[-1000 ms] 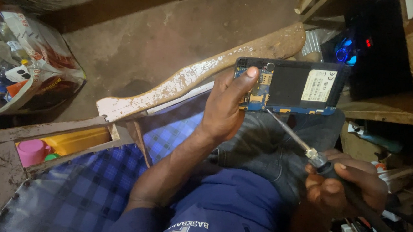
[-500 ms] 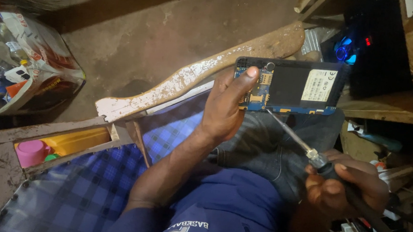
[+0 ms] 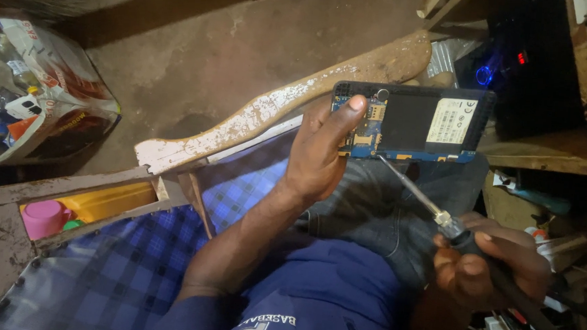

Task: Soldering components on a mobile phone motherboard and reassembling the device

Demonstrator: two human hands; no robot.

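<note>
My left hand (image 3: pixel 321 153) grips the opened phone (image 3: pixel 411 125) by its left end, thumb laid over the bare circuit board, back cover off and the white-labelled battery facing me. The phone sits in the air above my lap, not resting on anything, near the worn wooden armrest (image 3: pixel 276 109) that runs across the upper middle of the view. My right hand (image 3: pixel 484 268) is closed around the dark handle of a screwdriver (image 3: pixel 414 196), whose thin shaft slants up to the phone's lower edge, the tip at or just under the blue board; I cannot tell whether it is seated in a screw. To do this well, I judge the left wrist should brace against my knee or the armrest so the phone does not wobble, and the thumb should stay off the small parts. The shaft meets the board at a slant; I would bring it nearer to square before turning, press lightly, and turn slowly, since a slip could scratch the board or nick the battery. The light is dim, so tilting the phone toward me should help.
</note>
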